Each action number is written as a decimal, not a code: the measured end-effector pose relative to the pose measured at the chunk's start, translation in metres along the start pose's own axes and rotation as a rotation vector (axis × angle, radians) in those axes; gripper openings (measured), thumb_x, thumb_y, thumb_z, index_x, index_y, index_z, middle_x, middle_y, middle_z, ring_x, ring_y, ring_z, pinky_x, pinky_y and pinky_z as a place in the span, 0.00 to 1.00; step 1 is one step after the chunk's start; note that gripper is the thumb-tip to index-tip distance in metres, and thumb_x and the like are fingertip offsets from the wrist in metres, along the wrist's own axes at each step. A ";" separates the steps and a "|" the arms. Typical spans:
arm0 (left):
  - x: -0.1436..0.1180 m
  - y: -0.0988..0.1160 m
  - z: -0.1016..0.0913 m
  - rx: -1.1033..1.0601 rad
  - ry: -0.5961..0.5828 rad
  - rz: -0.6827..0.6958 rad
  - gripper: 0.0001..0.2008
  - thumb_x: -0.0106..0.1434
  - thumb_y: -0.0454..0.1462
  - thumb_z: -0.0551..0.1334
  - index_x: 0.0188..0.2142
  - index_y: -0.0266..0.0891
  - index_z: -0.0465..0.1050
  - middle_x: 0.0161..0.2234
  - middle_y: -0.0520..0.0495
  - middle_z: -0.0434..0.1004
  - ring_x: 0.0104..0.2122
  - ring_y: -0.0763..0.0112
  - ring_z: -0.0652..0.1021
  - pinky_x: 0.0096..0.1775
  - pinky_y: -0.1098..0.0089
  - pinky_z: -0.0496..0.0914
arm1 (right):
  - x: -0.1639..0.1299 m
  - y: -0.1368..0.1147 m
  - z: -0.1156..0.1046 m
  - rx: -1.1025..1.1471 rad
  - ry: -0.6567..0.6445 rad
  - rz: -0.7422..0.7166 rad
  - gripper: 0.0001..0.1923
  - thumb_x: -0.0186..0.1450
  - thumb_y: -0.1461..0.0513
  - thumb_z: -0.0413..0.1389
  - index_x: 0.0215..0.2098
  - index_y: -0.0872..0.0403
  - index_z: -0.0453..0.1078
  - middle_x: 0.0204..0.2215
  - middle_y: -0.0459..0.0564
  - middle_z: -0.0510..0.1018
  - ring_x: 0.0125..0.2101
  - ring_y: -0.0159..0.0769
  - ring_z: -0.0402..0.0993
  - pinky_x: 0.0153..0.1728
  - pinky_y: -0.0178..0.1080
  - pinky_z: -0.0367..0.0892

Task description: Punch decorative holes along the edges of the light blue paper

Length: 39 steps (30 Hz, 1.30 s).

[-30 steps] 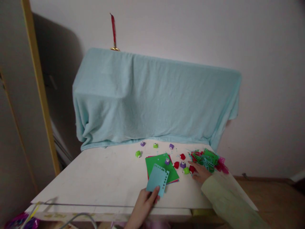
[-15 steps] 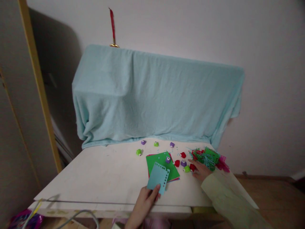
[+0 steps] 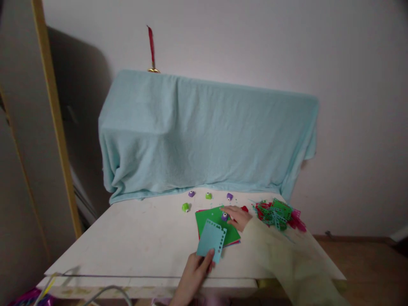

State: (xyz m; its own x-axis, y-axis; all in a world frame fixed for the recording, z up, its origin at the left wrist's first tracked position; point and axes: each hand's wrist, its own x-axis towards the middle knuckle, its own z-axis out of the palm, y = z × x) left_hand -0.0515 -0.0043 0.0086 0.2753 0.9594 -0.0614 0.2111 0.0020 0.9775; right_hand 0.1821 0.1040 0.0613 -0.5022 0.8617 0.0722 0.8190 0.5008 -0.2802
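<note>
My left hand point(image 3: 198, 267) pinches the lower edge of a light blue sheet of paper point(image 3: 210, 239), whose top and right edges have punched holes. The sheet is held over a stack of coloured paper point(image 3: 203, 219) with green on top. Above that stack, my right hand point(image 3: 237, 216) has its fingers and thumb apart at a small purple craft punch point(image 3: 225, 216); whether they touch it I cannot tell. A red punch point(image 3: 244, 208) shows just behind this hand. My right hand and sleeve hide the other punches there.
Farther back stand purple punches point(image 3: 191, 194) point(image 3: 230, 196) and green punches point(image 3: 208, 195) point(image 3: 185, 207). A tangled heap of punched paper strips point(image 3: 276, 214) lies at the right. A light blue cloth point(image 3: 207, 136) drapes over a large shape behind the white table point(image 3: 127, 242).
My right hand has moved left, from the punches near the paper scraps to the purple punch on the green paper. My left hand still holds the blue sheet.
</note>
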 end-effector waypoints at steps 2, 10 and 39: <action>0.000 0.001 0.000 0.000 0.010 0.004 0.28 0.61 0.55 0.50 0.19 0.34 0.67 0.17 0.51 0.65 0.22 0.72 0.66 0.26 0.73 0.58 | 0.015 -0.004 0.013 -0.004 -0.028 0.012 0.29 0.57 0.68 0.57 0.56 0.50 0.61 0.52 0.52 0.68 0.51 0.41 0.62 0.52 0.40 0.58; -0.001 0.004 0.000 -0.036 0.004 0.034 0.28 0.62 0.54 0.49 0.20 0.33 0.67 0.18 0.51 0.64 0.22 0.72 0.66 0.25 0.74 0.56 | 0.026 -0.002 0.020 0.064 0.066 0.108 0.10 0.50 0.70 0.62 0.31 0.53 0.74 0.37 0.52 0.75 0.42 0.44 0.69 0.44 0.40 0.63; 0.004 -0.001 0.005 0.009 0.197 -0.007 0.27 0.62 0.54 0.49 0.18 0.35 0.62 0.16 0.53 0.59 0.21 0.74 0.63 0.24 0.74 0.56 | -0.057 -0.110 0.094 1.359 0.485 0.408 0.14 0.55 0.54 0.62 0.37 0.50 0.70 0.22 0.44 0.68 0.14 0.25 0.52 0.12 0.30 0.47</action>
State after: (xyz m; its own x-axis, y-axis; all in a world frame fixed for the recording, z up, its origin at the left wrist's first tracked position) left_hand -0.0457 -0.0018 0.0061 0.0852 0.9960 -0.0269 0.2215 0.0074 0.9751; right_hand 0.0939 -0.0077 -0.0023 0.0522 0.9986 -0.0027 -0.1363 0.0045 -0.9907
